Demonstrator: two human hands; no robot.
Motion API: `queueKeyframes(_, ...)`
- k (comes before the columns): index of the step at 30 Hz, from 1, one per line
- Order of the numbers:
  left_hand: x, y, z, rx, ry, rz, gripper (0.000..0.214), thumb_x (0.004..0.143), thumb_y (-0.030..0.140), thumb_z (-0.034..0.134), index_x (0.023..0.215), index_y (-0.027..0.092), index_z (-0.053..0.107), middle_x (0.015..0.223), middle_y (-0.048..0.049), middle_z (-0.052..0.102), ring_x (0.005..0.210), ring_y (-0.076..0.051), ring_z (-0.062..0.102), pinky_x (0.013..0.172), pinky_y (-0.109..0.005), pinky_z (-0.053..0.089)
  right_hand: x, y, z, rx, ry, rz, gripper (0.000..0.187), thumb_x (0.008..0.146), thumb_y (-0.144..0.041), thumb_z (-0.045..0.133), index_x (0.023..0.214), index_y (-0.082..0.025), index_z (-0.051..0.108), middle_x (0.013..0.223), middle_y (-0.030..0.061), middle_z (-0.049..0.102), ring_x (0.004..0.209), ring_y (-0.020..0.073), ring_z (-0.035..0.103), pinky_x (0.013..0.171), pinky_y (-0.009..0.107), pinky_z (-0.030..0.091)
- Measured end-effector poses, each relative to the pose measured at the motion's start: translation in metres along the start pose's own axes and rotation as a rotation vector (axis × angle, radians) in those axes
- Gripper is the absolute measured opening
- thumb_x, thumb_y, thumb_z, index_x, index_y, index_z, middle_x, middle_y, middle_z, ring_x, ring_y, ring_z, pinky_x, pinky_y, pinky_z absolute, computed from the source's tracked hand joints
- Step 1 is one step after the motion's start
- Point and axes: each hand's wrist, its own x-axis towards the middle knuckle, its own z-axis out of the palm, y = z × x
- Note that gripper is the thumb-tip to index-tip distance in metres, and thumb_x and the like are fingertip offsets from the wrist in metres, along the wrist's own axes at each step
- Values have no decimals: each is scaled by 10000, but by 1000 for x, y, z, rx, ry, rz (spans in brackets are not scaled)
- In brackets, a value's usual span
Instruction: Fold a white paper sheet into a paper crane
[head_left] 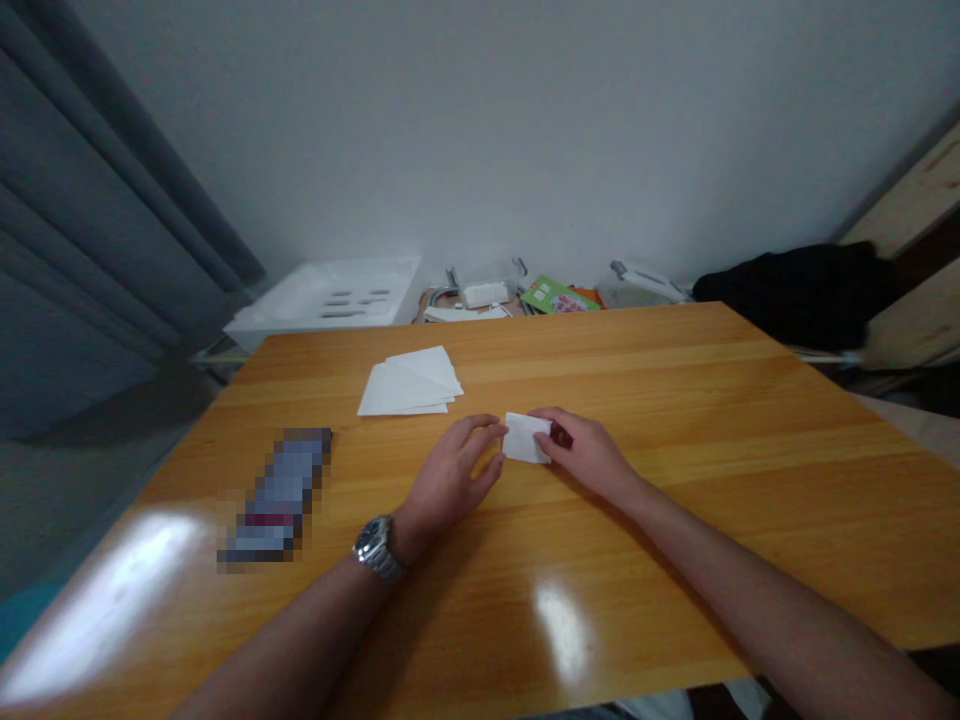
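A small white piece of folded paper (525, 438) is held near the middle of the wooden table. My right hand (581, 450) grips its right side, thumb in front and fingers behind. My left hand (456, 468), with a metal watch (377, 547) on the wrist, is at the paper's left edge. Its fingers are apart and curved, the tips at or very near the edge; whether they touch it I cannot tell. Farther back and to the left lies a loose stack of white paper sheets (412, 382).
A blurred-out, phone-like flat object (279, 495) lies on the table (712, 430) at the left. Behind the table's far edge are a white plastic tray (322, 300), a green packet or booklet (556, 295) and dark cloth (795, 295). A grey curtain (97, 180) hangs at left.
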Motion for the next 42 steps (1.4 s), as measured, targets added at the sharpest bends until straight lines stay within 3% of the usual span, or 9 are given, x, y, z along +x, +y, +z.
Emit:
queueKeyframes(7, -3, 0, 7, 98, -251, 115, 431, 1001, 346, 556, 1416, 231, 533, 1479, -119, 516, 1327, -271, 508, 1136, -473, 427, 2, 7, 5, -171, 1, -56, 265, 936, -240, 615, 1190, -214, 688, 1050, 82, 728, 953, 244, 649, 872, 389, 518)
queueKeyframes(11, -4, 1, 8, 140, -315, 136, 494, 1013, 395, 525, 1486, 263, 474, 1474, -118, 519, 1328, -273, 504, 1135, -487, 413, 2, 6, 5, -304, -26, -132, 235, 939, -233, 624, 1152, -202, 718, 991, 97, 677, 952, 251, 608, 883, 400, 507)
queueKeyframes(17, -3, 4, 7, 175, -312, 127, 444, 1017, 404, 511, 1432, 249, 539, 1457, -111, 538, 1309, -272, 515, 1134, -473, 407, 3, 8, -2, -331, -28, -146, 286, 979, -256, 586, 1238, -214, 699, 1041, 110, 654, 984, 257, 591, 908, 416, 511)
queueKeyframes(20, -1, 5, 4, 175, -303, 123, 398, 1018, 404, 508, 1370, 235, 587, 1421, -107, 573, 1293, -267, 529, 1134, -468, 407, 4, 14, -9, -299, -100, -277, 346, 1013, -199, 503, 1309, -270, 669, 1107, 104, 666, 1043, 250, 586, 931, 427, 509)
queueKeyframes(24, -1, 6, 3, 198, -288, 110, 403, 1018, 422, 503, 1358, 224, 589, 1455, -105, 561, 1334, -286, 509, 1169, -504, 365, 4, 20, -13, -292, -182, -421, 410, 968, -104, 535, 1289, -310, 684, 1291, 85, 657, 1182, 256, 559, 1018, 482, 479)
queueKeyframes(29, -3, 7, 5, 200, -278, 90, 483, 1002, 428, 538, 1447, 241, 514, 1522, -118, 499, 1397, -293, 463, 1179, -518, 358, 2, 14, -12, -250, -225, -455, 412, 924, -60, 555, 1241, -269, 714, 1349, 91, 659, 1258, 246, 569, 1078, 488, 462)
queueKeyframes(34, -4, 5, 8, 174, -248, 59, 405, 976, 382, 596, 1351, 230, 605, 1402, -121, 598, 1262, -281, 575, 1078, -476, 475, 4, 15, -14, -206, -246, -461, 420, 917, -62, 562, 1248, -273, 711, 1355, 84, 673, 1287, 239, 598, 1116, 497, 458)
queueKeyframes(42, -5, -1, 12, 142, -214, 41, 317, 992, 310, 563, 1282, 227, 660, 1358, -97, 646, 1197, -257, 629, 1058, -456, 501, 6, 15, -18, -159, -262, -442, 265, 965, -197, 627, 1206, -255, 721, 1281, 70, 718, 1214, 220, 651, 1096, 437, 486)
